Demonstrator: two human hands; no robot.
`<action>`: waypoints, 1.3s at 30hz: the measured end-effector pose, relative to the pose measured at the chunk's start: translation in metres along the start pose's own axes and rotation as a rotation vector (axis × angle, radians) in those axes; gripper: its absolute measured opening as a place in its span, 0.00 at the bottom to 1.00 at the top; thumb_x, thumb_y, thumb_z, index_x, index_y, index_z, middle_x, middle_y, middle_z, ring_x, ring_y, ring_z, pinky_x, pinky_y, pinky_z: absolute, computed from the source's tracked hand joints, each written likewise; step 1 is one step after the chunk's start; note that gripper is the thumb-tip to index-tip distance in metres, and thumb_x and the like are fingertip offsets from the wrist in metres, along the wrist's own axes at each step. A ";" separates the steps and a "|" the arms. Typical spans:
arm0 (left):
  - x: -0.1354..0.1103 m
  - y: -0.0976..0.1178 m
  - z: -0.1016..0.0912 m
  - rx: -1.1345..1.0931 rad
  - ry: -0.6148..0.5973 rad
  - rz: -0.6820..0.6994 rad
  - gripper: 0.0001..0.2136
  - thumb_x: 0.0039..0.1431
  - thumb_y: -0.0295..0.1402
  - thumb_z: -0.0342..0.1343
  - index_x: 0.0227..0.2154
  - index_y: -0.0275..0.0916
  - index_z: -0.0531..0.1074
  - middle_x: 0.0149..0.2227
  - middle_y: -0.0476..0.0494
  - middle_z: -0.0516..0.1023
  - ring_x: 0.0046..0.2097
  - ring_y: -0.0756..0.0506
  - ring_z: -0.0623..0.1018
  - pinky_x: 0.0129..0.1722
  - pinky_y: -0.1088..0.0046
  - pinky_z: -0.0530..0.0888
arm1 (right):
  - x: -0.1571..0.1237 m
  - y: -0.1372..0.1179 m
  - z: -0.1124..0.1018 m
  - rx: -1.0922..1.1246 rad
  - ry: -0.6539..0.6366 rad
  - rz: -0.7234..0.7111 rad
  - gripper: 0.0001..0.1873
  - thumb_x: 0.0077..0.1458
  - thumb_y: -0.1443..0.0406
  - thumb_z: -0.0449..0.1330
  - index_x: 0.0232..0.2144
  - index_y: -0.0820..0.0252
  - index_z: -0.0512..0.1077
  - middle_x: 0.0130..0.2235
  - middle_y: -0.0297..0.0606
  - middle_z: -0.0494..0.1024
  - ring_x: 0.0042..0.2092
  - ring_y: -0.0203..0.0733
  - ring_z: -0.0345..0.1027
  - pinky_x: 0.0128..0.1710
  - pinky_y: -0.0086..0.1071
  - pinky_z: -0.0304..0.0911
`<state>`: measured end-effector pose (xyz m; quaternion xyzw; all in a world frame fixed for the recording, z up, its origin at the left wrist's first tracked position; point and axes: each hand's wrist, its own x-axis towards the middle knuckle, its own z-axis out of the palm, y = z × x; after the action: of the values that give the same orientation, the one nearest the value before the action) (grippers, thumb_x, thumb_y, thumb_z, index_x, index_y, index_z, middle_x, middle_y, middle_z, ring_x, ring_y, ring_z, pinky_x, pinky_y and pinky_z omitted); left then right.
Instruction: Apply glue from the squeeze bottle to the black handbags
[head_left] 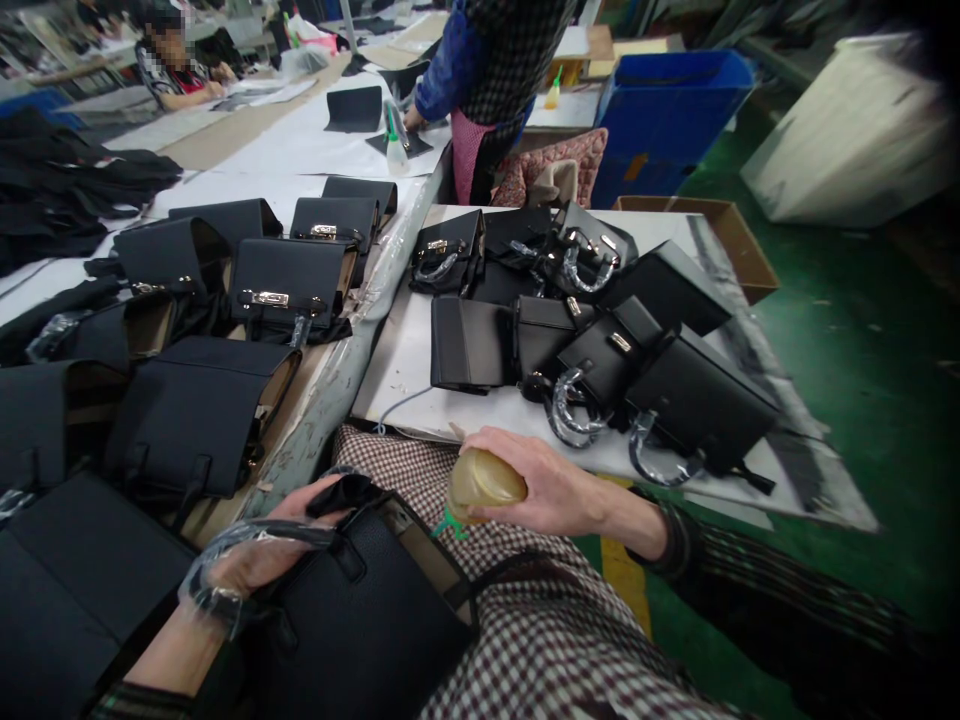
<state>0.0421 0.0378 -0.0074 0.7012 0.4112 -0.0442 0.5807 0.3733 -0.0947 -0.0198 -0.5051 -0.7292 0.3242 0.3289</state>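
Observation:
On my lap rests an open black handbag (360,620) with a plastic-wrapped handle. My left hand (259,560) passes under that handle and grips the bag's top edge and a small black flap. My right hand (555,480) holds a yellowish glue bottle (484,482) tipped sideways, its green nozzle pointing down toward the bag's open mouth. Both hands are close together just in front of the table edge.
Several finished black handbags (600,350) lie on the white table (405,360) ahead, more on the left bench (225,290). A person in a blue sleeve (450,60) works at the far bench; another sits far left. A blue bin (667,100) and cardboard box (735,240) stand right.

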 end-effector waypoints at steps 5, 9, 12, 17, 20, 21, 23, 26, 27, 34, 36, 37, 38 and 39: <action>-0.001 0.006 0.002 -0.006 0.013 -0.009 0.20 0.66 0.44 0.57 0.55 0.37 0.75 0.55 0.46 0.81 0.55 0.41 0.76 0.62 0.68 0.69 | -0.004 0.002 0.002 0.011 -0.009 0.045 0.28 0.58 0.50 0.70 0.52 0.59 0.70 0.46 0.44 0.79 0.44 0.49 0.75 0.45 0.42 0.70; -0.003 0.005 0.003 -0.006 0.010 0.008 0.20 0.66 0.44 0.58 0.54 0.38 0.76 0.53 0.47 0.81 0.53 0.42 0.76 0.60 0.69 0.71 | 0.001 0.002 0.007 0.023 0.141 0.031 0.29 0.59 0.48 0.68 0.53 0.60 0.69 0.48 0.48 0.79 0.45 0.51 0.75 0.46 0.44 0.71; -0.004 0.001 0.002 0.001 0.013 0.018 0.19 0.66 0.44 0.58 0.53 0.39 0.76 0.49 0.48 0.81 0.51 0.42 0.76 0.57 0.70 0.72 | 0.005 0.002 0.012 0.017 0.222 -0.002 0.30 0.59 0.45 0.67 0.53 0.58 0.67 0.49 0.48 0.78 0.46 0.52 0.75 0.46 0.46 0.72; -0.005 -0.004 0.001 0.005 0.017 0.045 0.18 0.66 0.44 0.58 0.52 0.39 0.77 0.47 0.49 0.81 0.53 0.40 0.76 0.57 0.70 0.72 | 0.008 0.005 0.021 0.015 0.316 -0.106 0.30 0.62 0.47 0.66 0.54 0.58 0.65 0.48 0.48 0.77 0.47 0.52 0.74 0.45 0.44 0.72; -0.005 -0.007 0.002 0.007 0.025 0.046 0.18 0.68 0.43 0.57 0.54 0.40 0.76 0.51 0.49 0.81 0.54 0.40 0.77 0.58 0.70 0.71 | 0.008 0.005 0.023 0.011 0.298 -0.102 0.31 0.61 0.47 0.67 0.55 0.59 0.65 0.49 0.49 0.77 0.46 0.52 0.75 0.44 0.43 0.72; -0.005 -0.008 0.003 0.006 0.022 0.046 0.18 0.68 0.43 0.57 0.55 0.40 0.76 0.53 0.49 0.81 0.55 0.40 0.77 0.59 0.70 0.71 | 0.008 0.004 0.022 0.006 0.291 -0.092 0.31 0.61 0.47 0.67 0.55 0.59 0.65 0.49 0.49 0.77 0.46 0.52 0.75 0.44 0.43 0.72; -0.004 -0.008 0.005 0.003 0.014 0.051 0.19 0.68 0.43 0.58 0.57 0.41 0.74 0.57 0.50 0.80 0.59 0.40 0.76 0.62 0.70 0.69 | 0.008 0.002 0.018 -0.008 0.283 -0.072 0.29 0.61 0.47 0.67 0.54 0.59 0.66 0.48 0.49 0.78 0.45 0.52 0.75 0.43 0.43 0.72; -0.002 -0.006 0.007 -0.001 0.005 0.059 0.20 0.68 0.42 0.58 0.58 0.42 0.74 0.59 0.51 0.79 0.62 0.41 0.74 0.65 0.71 0.67 | 0.006 -0.001 0.010 -0.020 0.271 -0.048 0.29 0.61 0.47 0.66 0.53 0.59 0.66 0.47 0.48 0.78 0.44 0.52 0.75 0.42 0.42 0.72; -0.002 -0.005 0.007 -0.002 0.007 0.060 0.20 0.68 0.42 0.58 0.58 0.42 0.74 0.59 0.51 0.79 0.62 0.41 0.75 0.65 0.71 0.67 | 0.004 -0.002 0.008 -0.020 0.267 -0.044 0.29 0.61 0.46 0.66 0.53 0.59 0.66 0.47 0.48 0.79 0.44 0.52 0.75 0.42 0.42 0.72; -0.004 -0.012 0.007 -0.061 0.074 0.010 0.26 0.62 0.49 0.62 0.56 0.38 0.75 0.59 0.40 0.80 0.61 0.36 0.77 0.67 0.59 0.68 | -0.015 0.005 0.010 -0.007 0.198 0.008 0.29 0.60 0.48 0.68 0.54 0.59 0.67 0.48 0.48 0.79 0.45 0.52 0.75 0.45 0.44 0.72; -0.005 -0.017 0.008 -0.095 0.090 -0.003 0.29 0.61 0.50 0.63 0.58 0.36 0.73 0.61 0.36 0.78 0.63 0.35 0.76 0.69 0.55 0.66 | -0.021 0.006 0.012 0.006 0.164 0.032 0.29 0.59 0.48 0.68 0.53 0.59 0.68 0.47 0.47 0.79 0.44 0.50 0.75 0.44 0.43 0.72; -0.005 -0.018 0.008 -0.102 0.098 -0.008 0.29 0.61 0.49 0.63 0.59 0.35 0.72 0.62 0.35 0.77 0.64 0.34 0.75 0.70 0.54 0.65 | -0.024 0.007 0.012 0.010 0.145 0.045 0.28 0.60 0.48 0.68 0.52 0.59 0.69 0.46 0.46 0.79 0.43 0.50 0.75 0.43 0.43 0.72; -0.005 -0.019 0.009 -0.101 0.103 -0.011 0.30 0.60 0.49 0.64 0.59 0.34 0.72 0.62 0.34 0.77 0.64 0.34 0.75 0.70 0.52 0.64 | -0.026 0.007 0.012 0.011 0.123 0.056 0.27 0.60 0.49 0.68 0.52 0.59 0.69 0.46 0.46 0.80 0.43 0.50 0.75 0.43 0.42 0.72; -0.005 -0.019 0.009 -0.096 0.106 -0.012 0.30 0.60 0.49 0.64 0.58 0.34 0.72 0.62 0.34 0.77 0.64 0.33 0.74 0.70 0.51 0.63 | -0.028 0.006 0.012 0.011 0.099 0.066 0.27 0.60 0.49 0.68 0.52 0.59 0.69 0.46 0.46 0.80 0.43 0.49 0.75 0.43 0.42 0.72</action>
<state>0.0312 0.0273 -0.0224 0.6715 0.4474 0.0091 0.5907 0.3749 -0.1212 -0.0357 -0.5424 -0.6931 0.3136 0.3564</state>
